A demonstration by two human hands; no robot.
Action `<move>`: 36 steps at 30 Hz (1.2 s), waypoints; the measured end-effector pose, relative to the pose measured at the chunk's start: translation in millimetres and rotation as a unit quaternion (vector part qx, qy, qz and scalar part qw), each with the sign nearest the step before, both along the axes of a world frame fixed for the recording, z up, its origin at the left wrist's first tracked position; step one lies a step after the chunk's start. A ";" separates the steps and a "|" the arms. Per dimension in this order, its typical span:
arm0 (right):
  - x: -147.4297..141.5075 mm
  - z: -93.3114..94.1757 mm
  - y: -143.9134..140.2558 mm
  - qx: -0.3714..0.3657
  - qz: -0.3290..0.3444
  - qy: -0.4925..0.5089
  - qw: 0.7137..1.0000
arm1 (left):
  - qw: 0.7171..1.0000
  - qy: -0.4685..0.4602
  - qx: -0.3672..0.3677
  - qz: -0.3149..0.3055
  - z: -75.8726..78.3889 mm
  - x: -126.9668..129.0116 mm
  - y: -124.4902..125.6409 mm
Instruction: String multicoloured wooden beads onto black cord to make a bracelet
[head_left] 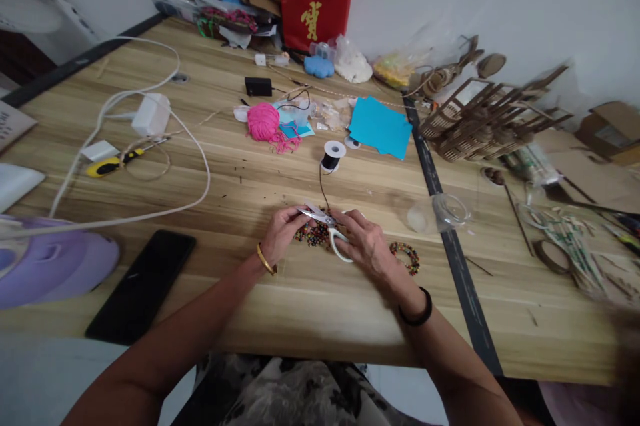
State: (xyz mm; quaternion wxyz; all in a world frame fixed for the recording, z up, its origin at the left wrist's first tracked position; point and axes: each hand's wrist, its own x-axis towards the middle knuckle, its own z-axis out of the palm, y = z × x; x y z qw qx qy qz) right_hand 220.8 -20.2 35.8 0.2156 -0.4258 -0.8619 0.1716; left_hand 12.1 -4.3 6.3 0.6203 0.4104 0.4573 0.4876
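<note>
My right hand (pixel 367 243) is closed on a pair of white-handled scissors (pixel 340 244), with the blades pointing left. The fingers of my left hand (pixel 283 231) are pinched together beside the blade tips; what they grip is too small to make out. Below the blades lies a heap of small multicoloured beads (pixel 313 234), partly hidden by the hands. From a white spool (pixel 335 150) wound with black cord (pixel 323 189), one strand runs down toward my right hand. A beaded bracelet (pixel 413 259) rests on the table to the right of that hand.
A black phone (pixel 141 286) lies at front left, near a looped white cable (pixel 206 173) and a yellow-black tool (pixel 107 166). Pink yarn (pixel 263 122) and blue sheets (pixel 380 126) lie behind the spool. A clear cup (pixel 440 214) and wooden models (pixel 480 119) are on the right.
</note>
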 end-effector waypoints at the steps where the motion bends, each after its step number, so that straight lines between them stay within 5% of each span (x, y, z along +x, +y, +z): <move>1: 0.0 0.9 -0.3 -0.003 0.000 -0.001 1.000 | 1.000 0.004 0.003 -0.002 1.1 -0.1 -0.1; 14: 1.7 5.0 -1.0 -0.016 -0.010 0.004 1.000 | 0.995 0.058 0.064 -0.042 5.4 -3.9 -2.0; 36: -7.6 -1.5 2.7 0.025 -0.020 -0.081 0.996 | 0.999 0.000 0.035 -0.032 1.9 -3.7 -2.3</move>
